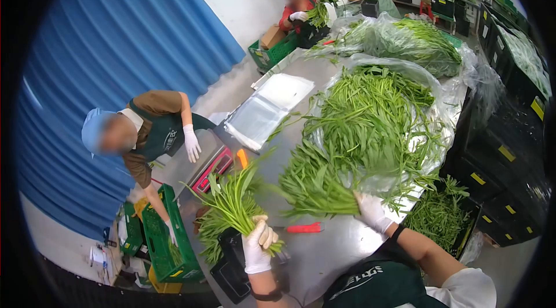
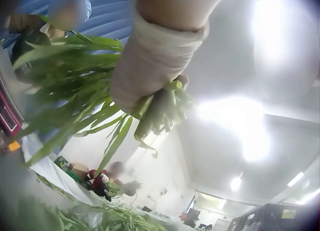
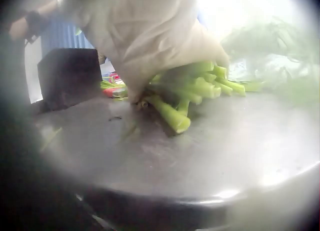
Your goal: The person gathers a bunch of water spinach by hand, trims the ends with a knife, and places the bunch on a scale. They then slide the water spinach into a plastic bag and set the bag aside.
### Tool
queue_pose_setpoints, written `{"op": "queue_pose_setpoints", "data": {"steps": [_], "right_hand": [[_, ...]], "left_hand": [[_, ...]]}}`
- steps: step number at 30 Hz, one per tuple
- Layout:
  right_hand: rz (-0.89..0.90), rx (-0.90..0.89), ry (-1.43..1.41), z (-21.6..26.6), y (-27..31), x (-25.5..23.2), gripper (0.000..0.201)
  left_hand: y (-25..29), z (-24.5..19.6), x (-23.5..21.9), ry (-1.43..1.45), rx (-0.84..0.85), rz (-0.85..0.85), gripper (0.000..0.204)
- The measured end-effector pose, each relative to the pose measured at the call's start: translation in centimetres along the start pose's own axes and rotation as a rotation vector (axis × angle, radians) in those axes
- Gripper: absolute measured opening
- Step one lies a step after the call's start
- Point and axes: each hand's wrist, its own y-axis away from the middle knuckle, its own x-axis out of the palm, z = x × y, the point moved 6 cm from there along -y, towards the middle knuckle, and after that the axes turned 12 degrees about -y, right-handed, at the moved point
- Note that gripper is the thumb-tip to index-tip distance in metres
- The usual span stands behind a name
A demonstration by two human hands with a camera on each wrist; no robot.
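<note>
Gloved fingers of my left hand [image 1: 259,245] grip a bunch of leafy green stems [image 1: 234,206] low over the table; in the left wrist view the cut ends [image 2: 162,111] poke out past the left hand [image 2: 150,66]. My right hand [image 1: 372,212], gloved too, holds a second bunch [image 1: 321,192] by its stems, its leaves toward the table's middle. Thick pale cut ends [image 3: 175,116] stick out beneath the right hand [image 3: 150,36] in the right wrist view, close above the metal surface. A large leafy pile [image 1: 370,117] lies on clear plastic beyond the right hand.
A red-handled tool [image 1: 304,228] lies between the hands. Beyond the left hand are a pink-red scale [image 1: 213,170], an orange object [image 1: 242,158] and clear bags [image 1: 269,111]. A person in a blue cap [image 1: 156,134] stands left. Black crates [image 1: 498,157] stand right, with greens [image 1: 440,215] below the table's edge.
</note>
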Motion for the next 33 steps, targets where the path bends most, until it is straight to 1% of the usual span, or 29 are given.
{"op": "queue_pose_setpoints", "data": {"steps": [1,3,4,5,6,7,9,11,13,15,16,17,18,19,21,22,24,25,26,27,28,29,30,31,32,33], "right_hand": [[-0.07,0.019,0.026,-1.0,-0.7,-0.3,0.084],[-0.198,0.197,-0.077,-4.7,-2.3,-0.2,0.079],[-0.216,0.257,-0.067,-5.1,-2.9,-1.1,0.08],[-0.236,0.291,0.035,-4.9,-3.5,-1.8,0.078],[-0.336,0.171,0.141,-3.7,-3.4,-3.0,0.077],[-0.434,0.048,0.248,-1.1,-2.7,-5.4,0.076],[-0.316,-0.147,0.07,4.3,-1.8,-7.4,0.078],[0.261,-0.336,-0.251,8.1,-2.5,-2.1,0.076],[0.047,-0.655,-0.163,12.0,-0.3,0.9,0.062],[-0.08,-0.748,-0.041,13.3,-0.2,4.8,0.049],[-0.092,-0.731,-0.036,13.1,-0.6,6.8,0.049],[-0.059,-0.776,-0.041,13.0,-0.7,8.9,0.045],[-0.023,-0.822,-0.048,12.8,-0.6,9.9,0.042],[-0.024,-0.806,-0.044,12.4,-0.6,9.3,0.042],[0.262,-0.716,-0.009,11.1,-0.4,8.8,0.04],[0.266,-0.706,-0.007,10.0,0.1,8.2,0.04],[0.118,-0.645,-0.148,6.2,1.6,6.0,0.036],[0.152,-0.579,-0.134,4.4,2.7,4.6,0.035],[0.185,-0.513,-0.118,2.8,3.9,2.7,0.033],[0.188,-0.511,-0.113,1.6,5.0,1.1,0.033],[0.126,-0.505,-0.158,0.6,6.2,-0.6,0.034],[0.064,-0.498,-0.206,-0.4,6.8,-1.8,0.036],[-0.004,-0.505,-0.208,-1.6,6.9,-2.4,0.035],[-0.073,-0.511,-0.21,-2.6,6.6,-2.8,0.034],[-0.03,-0.358,-0.18,-4.0,5.5,-2.2,0.034],[-0.034,-0.355,-0.183,-3.7,4.7,-3.1,0.034]], "left_hand": [[0.3,-0.2,0.2,0.005,0.007,0.0,0.013],[0.8,-0.3,0.5,0.009,0.015,-0.004,0.013],[1.2,-0.4,0.6,0.023,0.023,0.012,0.013],[1.4,-0.4,0.7,0.037,0.032,0.03,0.013],[1.5,-0.2,0.5,0.047,0.037,0.029,0.014],[1.6,-0.2,0.4,0.047,0.04,0.029,0.014],[1.8,-0.3,0.2,0.113,0.034,0.026,0.011],[1.8,-0.3,0.3,0.11,0.031,0.023,0.012],[1.8,-0.3,0.7,0.132,0.034,0.028,0.011],[1.7,-0.1,0.9,0.128,0.035,0.055,0.011],[1.8,-0.1,1.1,0.133,0.031,0.055,0.011],[1.8,-0.1,1.4,0.141,0.024,0.053,0.011],[1.9,-0.4,1.9,0.113,0.038,0.06,0.012],[1.9,-0.6,2.3,0.076,0.057,0.068,0.012],[1.6,-0.8,2.6,0.034,0.097,0.062,0.013],[1.5,-0.4,2.8,0.039,0.09,0.067,0.013],[0.9,0.0,2.9,0.025,0.154,0.053,0.014],[0.7,0.9,2.8,0.031,0.151,0.055,0.014],[0.5,3.0,2.5,0.073,0.075,0.013,0.015],[0.3,5.2,2.3,0.113,-0.001,-0.028,0.017],[0.2,7.7,2.4,0.115,-0.094,-0.063,0.018],[0.0,11.8,1.4,0.143,-0.229,-0.128,0.016],[0.0,16.4,0.0,0.127,-0.32,-0.211,0.019],[0.9,20.4,-0.7,0.247,-0.47,-0.228,0.027],[2.6,22.8,-0.7,0.161,-0.631,-0.309,0.026],[3.7,27.3,-2.6,0.253,-0.678,-0.287,0.023]]}}
